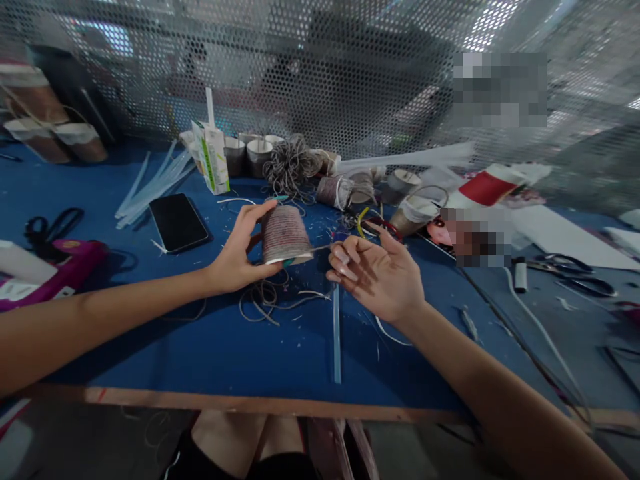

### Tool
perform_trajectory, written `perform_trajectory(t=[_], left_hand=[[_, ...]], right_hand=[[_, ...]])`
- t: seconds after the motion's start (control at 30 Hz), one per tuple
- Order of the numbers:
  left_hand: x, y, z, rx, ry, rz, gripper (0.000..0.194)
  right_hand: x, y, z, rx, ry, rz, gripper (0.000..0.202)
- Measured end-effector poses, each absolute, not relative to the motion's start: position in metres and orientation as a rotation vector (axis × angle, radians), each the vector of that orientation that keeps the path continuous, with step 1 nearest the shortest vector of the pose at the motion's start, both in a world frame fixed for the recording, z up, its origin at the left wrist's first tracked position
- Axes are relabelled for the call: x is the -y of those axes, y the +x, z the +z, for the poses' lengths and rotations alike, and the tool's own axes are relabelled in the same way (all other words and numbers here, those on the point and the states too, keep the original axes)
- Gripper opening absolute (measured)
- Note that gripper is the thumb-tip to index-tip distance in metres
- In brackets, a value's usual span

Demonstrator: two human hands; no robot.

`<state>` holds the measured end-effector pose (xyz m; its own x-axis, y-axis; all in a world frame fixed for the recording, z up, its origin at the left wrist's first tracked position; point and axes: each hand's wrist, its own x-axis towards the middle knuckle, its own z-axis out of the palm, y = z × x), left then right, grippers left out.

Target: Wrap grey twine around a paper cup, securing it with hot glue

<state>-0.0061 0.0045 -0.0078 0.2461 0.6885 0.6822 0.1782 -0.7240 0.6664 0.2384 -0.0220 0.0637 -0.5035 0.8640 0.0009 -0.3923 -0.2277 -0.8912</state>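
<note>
My left hand [240, 250] grips a paper cup [285, 233] wound with grey and reddish cord, thumb at its rim and fingers over its base. The cup lies tilted on its side above the table. From its rim a short stretch of grey cord [321, 247] runs to my right hand [377, 270], whose fingers are curled and pinch the cord's end. Beneath the cup, loose loops of cord [265, 300] rest on the blue table [200, 353]. A clear glue stick [337, 340] lies just below my right hand.
A phone [179, 221] and a magenta glue gun [83, 263] lie left. Behind are a drink carton [213, 157], a cord tangle [293, 167] and several wrapped cups. Scissors [575, 265] and a red spool [487, 187] are right. Perforated metal [280, 73] stands at the back.
</note>
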Motion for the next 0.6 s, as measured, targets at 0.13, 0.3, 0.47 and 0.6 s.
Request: perform_trajectory(t=[0.13,0.3,0.47,0.6], left_hand=[[-0.005,-0.006,-0.008,-0.757,2.058,1.499,0.083],[-0.005,-0.007,-0.007,-0.738,2.047,1.488,0.080],[-0.006,-0.008,-0.006,-0.779,2.041,1.427,0.069],[-0.004,-0.009,-0.002,-0.824,2.058,1.417,0.064]], right_hand=[[0.020,0.239,0.059,1.069,-0.795,1.835,0.028],[0.019,0.235,0.049,1.093,-0.943,1.693,0.020],[0.018,0.239,0.044,1.362,-1.174,1.171,0.014],[0.021,0.247,0.044,1.672,-1.135,0.435,0.010]])
